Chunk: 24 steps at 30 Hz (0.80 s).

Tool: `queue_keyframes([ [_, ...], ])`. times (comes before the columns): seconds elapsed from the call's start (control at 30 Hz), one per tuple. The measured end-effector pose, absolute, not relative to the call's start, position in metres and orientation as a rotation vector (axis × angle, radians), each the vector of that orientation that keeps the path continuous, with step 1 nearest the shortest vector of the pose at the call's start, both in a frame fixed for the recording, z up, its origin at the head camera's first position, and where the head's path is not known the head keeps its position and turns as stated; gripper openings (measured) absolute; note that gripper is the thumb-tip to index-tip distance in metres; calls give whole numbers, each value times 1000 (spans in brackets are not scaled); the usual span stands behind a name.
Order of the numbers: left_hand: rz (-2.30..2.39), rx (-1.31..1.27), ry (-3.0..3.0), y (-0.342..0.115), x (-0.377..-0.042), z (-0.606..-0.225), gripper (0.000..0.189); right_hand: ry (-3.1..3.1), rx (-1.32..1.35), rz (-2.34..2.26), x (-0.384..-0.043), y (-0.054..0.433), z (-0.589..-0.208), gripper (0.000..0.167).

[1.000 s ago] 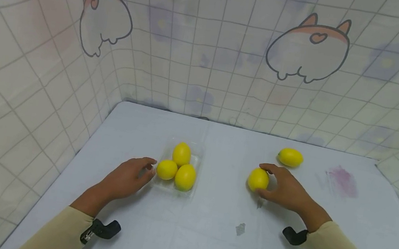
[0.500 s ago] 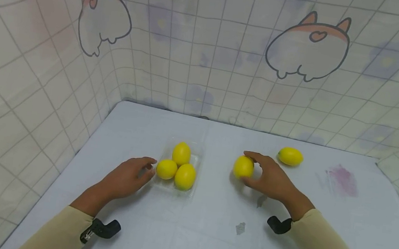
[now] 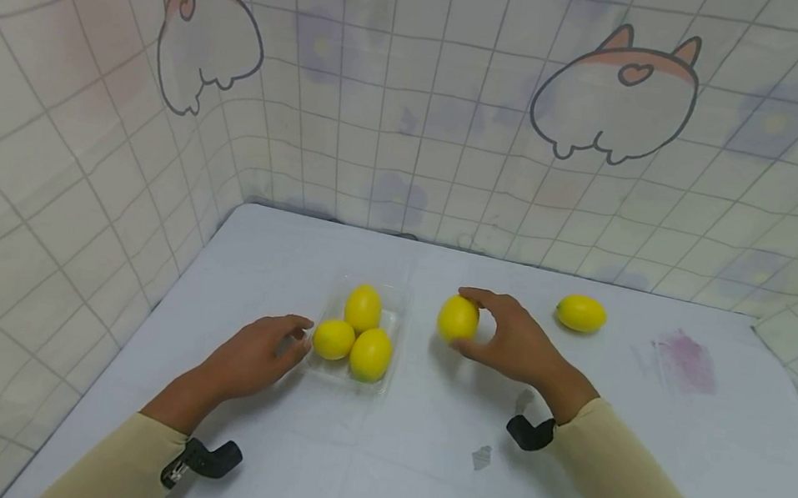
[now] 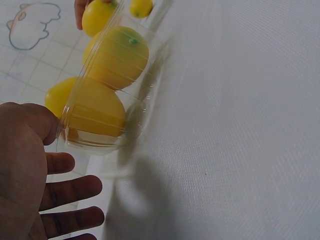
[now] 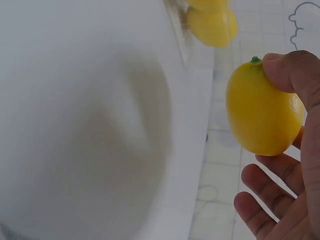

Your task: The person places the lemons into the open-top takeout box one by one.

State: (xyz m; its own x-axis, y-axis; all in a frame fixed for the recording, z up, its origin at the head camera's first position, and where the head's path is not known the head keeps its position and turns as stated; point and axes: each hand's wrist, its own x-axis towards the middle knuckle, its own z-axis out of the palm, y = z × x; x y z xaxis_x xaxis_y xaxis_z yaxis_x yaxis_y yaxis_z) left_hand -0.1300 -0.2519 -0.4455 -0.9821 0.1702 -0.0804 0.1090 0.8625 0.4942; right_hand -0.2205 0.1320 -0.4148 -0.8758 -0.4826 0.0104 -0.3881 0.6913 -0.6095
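Observation:
My right hand (image 3: 514, 341) pinches a yellow lemon (image 3: 458, 319) between thumb and fingers, raised above the table to the right of a clear plastic box (image 3: 394, 309). The right wrist view shows the thumb by the green stem end of this lemon (image 5: 262, 110). Three lemons lie inside the box, one at the back (image 3: 363, 308) and two in front. At the box's left side is my left hand (image 3: 254, 358), its thumb right at the rim and its other fingers spread loosely in the left wrist view. It holds no lemon.
One more lemon (image 3: 581, 313) lies on the white table (image 3: 406, 485) at the back right. A pink stain (image 3: 687, 363) and a small grey patch (image 3: 481, 458) mark the tabletop. Curtain-like sheeting (image 3: 461, 123) with a grid print hangs behind and at the sides.
My right hand has carried its lemon leftward and a little farther back, closer to the box. The left hand, the box and the other lemons have stayed in place.

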Motion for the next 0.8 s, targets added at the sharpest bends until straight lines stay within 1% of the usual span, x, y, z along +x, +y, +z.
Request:
queue_keyframes([
  [0.8,777,232,2915,-253,-130,-447,49,2705,-774,-963,-229,87,-412,76],
])
